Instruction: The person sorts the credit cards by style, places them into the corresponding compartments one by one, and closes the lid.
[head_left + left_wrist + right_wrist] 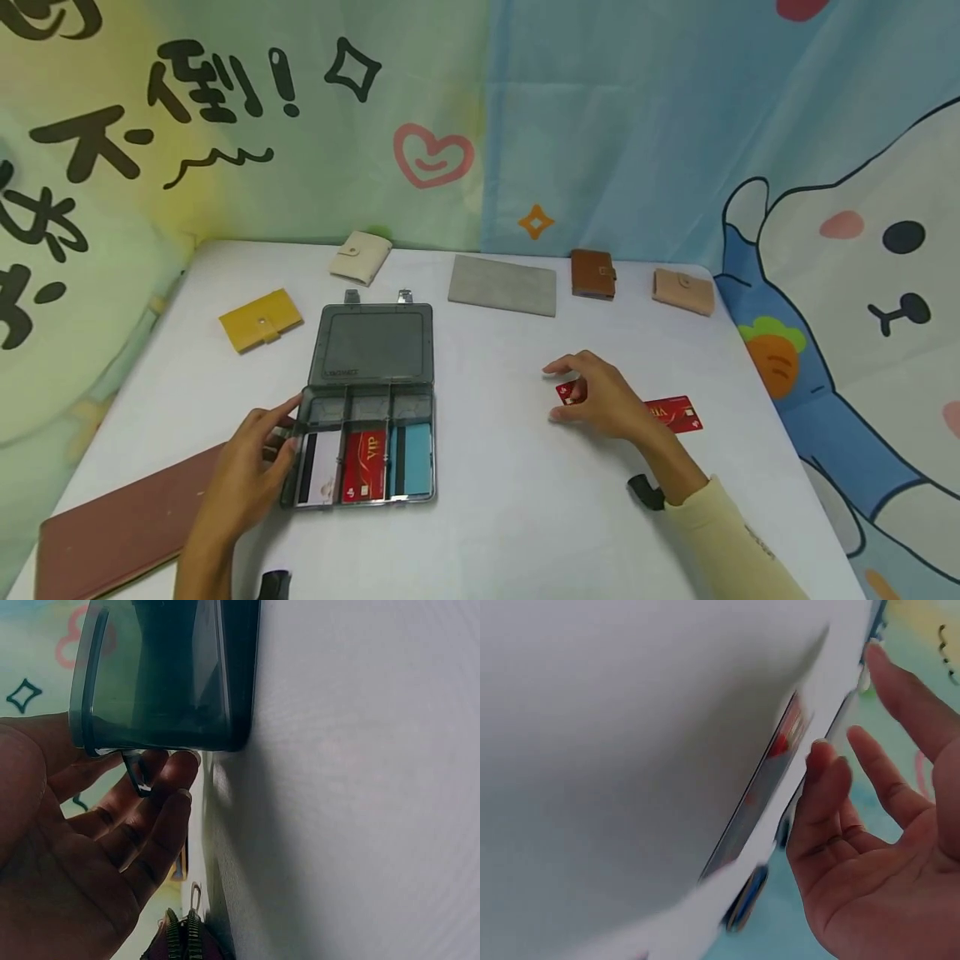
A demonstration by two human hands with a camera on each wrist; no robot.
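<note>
A dark translucent case lies with its lid folded back. Its three front slots hold a white card with a black stripe, a red VIP card and a blue card with a dark stripe. My left hand touches the case's left side, its fingers loosely extended near a small clip. To the right, my right hand hovers over red card stock, thumb and fingers apart and holding nothing. Red shows on both sides of that hand; whether it is one piece or two is hidden.
At the far side lie a yellow wallet, a cream wallet, a grey flat piece, a brown wallet and a tan wallet. A reddish-brown folder covers the table's left front. A printed curtain hangs behind.
</note>
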